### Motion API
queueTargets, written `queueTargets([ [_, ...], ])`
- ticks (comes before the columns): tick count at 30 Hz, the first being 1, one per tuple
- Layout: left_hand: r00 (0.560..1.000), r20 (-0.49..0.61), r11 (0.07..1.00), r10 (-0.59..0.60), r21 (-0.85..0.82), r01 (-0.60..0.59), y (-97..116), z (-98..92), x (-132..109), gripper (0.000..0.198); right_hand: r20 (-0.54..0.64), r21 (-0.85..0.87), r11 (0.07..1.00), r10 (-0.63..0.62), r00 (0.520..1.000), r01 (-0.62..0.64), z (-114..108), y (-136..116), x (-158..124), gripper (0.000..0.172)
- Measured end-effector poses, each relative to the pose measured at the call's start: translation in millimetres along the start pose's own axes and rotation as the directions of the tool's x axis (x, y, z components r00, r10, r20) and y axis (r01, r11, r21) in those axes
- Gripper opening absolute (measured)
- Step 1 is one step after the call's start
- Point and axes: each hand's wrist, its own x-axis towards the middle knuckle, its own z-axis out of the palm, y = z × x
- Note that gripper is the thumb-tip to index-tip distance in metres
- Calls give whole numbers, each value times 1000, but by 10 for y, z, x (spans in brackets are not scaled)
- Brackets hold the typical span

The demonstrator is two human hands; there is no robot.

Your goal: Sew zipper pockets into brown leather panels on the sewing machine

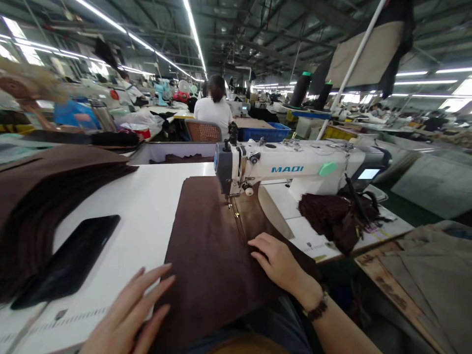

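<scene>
A dark brown fabric panel (206, 265) lies under the head of a white sewing machine (280, 164) and hangs over the table's front edge. Below the needle area, a narrow strip with a small gold-coloured metal piece (236, 215), zipper-like in look, runs along the panel. My right hand (278, 263) rests on the panel just right of the strip's near end, fingers extended and slightly apart. At the panel's left edge is my left hand (129, 312), its fingers spread and the fingertips over the cloth. Neither hand grips anything visible.
A tall stack of brown pieces (33, 196) and a black flat object (73, 260) occupy the table's left. Bunched dark brown cloth (328, 216) sits under the machine arm at right. Grey-brown fabric (435, 280) lies at lower right. Ahead, a person in white (213, 115) sits.
</scene>
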Motion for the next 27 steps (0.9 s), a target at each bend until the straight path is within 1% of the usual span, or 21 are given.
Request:
queueTargets([
  [1, 994, 41, 995, 97, 9, -97, 86, 14, 98, 39, 18, -32, 999, -4, 1000, 5, -3, -14, -4, 22],
  [2, 977, 88, 980, 195, 17, -197, 170, 34, 212, 40, 31, -55, 998, -7, 999, 9, -8, -24, -11, 22],
  [3, 955, 132, 962, 266, 22, -271, 248, 56, 335, 42, 41, -67, 998, -9, 999, 11, -16, -31, -18, 22],
  [5, 915, 234, 940, 328, 16, -341, 367, 96, 587, 41, 51, -68, 998, -13, 999, 17, -40, -35, -31, 22],
  [7, 891, 302, 934, 339, 6, -357, 426, 123, 822, 39, 63, -58, 998, -21, 998, 24, -65, -35, -40, 21],
  [10, 870, 368, 935, 327, 8, -355, 419, 152, 1121, 40, 89, -55, 998, -21, 996, 26, -90, -41, -44, 21],
  [13, 869, 389, 940, 305, 26, -341, 360, 211, 1356, 37, 108, -50, 999, -8, 994, 13, -109, -64, -51, 21],
  [16, 878, 382, 947, 288, 21, -320, 286, 331, 1526, 35, 106, 3, 999, -44, 993, 44, -188, -61, -75, 22],
  [17, 882, 372, 948, 290, 11, -317, 258, 384, 1569, 34, 81, 18, 998, -55, 995, 53, -242, -33, -87, 22],
  [18, 886, 356, 948, 298, -4, -317, 227, 442, 1605, 35, 27, 18, 998, -53, 998, 52, -315, 15, -103, 22],
  [19, 890, 334, 946, 310, -20, -322, 192, 503, 1635, 37, -58, -1, 999, -33, 998, 33, -408, 86, -125, 20],
  [20, 895, 308, 943, 324, -35, -330, 154, 568, 1659, 42, -176, -36, 999, 2, 984, -8, -522, 181, -155, 19],
  [21, 898, 280, 939, 340, -47, -340, 111, 635, 1677, 47, -307, -81, 994, 43, 951, -71, -654, 297, -194, 19],
  [22, 900, 255, 934, 354, -50, -353, 65, 704, 1689, 53, -437, -127, 980, 85, 895, -155, -802, 430, -245, 20],
  [23, 900, 234, 929, 368, -46, -367, 17, 773, 1695, 56, -544, -171, 950, 129, 829, -260, -960, 573, -307, 20],
  [24, 897, 220, 923, 382, -38, -384, -32, 843, 1696, 58, -613, -212, 899, 183, 769, -383, -1121, 721, -377, 20],
  [25, 895, 211, 918, 392, -28, -396, -82, 912, 1692, 58, -666, -244, 819, 248, 703, -520, -1280, 866, -453, 19],
  [26, 892, 205, 913, 402, -22, -406, -130, 979, 1686, 58, -694, -266, 714, 325, 642, -648, -1429, 1003, -532, 20],
  [27, 891, 206, 912, 406, -23, -410, -176, 1044, 1679, 57, -707, -270, 644, 372, 602, -716, -1565, 1127, -610, 20],
])
